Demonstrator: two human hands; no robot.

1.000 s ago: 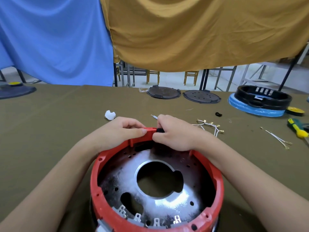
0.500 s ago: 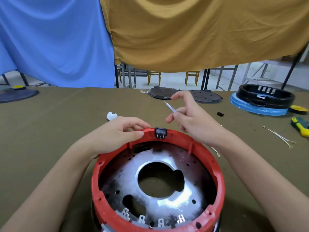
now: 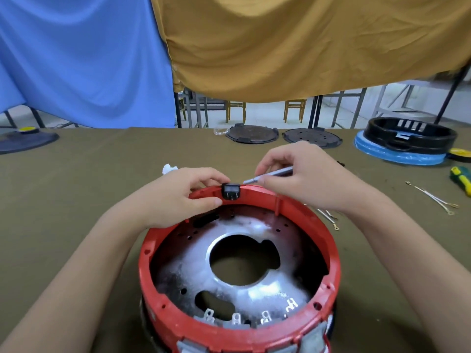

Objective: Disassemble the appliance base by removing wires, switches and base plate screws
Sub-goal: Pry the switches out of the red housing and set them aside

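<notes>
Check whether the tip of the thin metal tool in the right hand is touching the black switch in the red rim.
Apart. The head view shows the tool tip ending right of the switch, with red rim visible between them.

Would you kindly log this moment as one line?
left hand: grips red base rim | right hand: holds grey tool, tip near black switch | switch: seated in rim

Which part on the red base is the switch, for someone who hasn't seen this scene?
Start at the red ring-shaped base in front of the person. Follow its rim to the far edge, between the left hand and right hand. The switch is the small black block with metal prongs, the rim's only black piece.
</notes>
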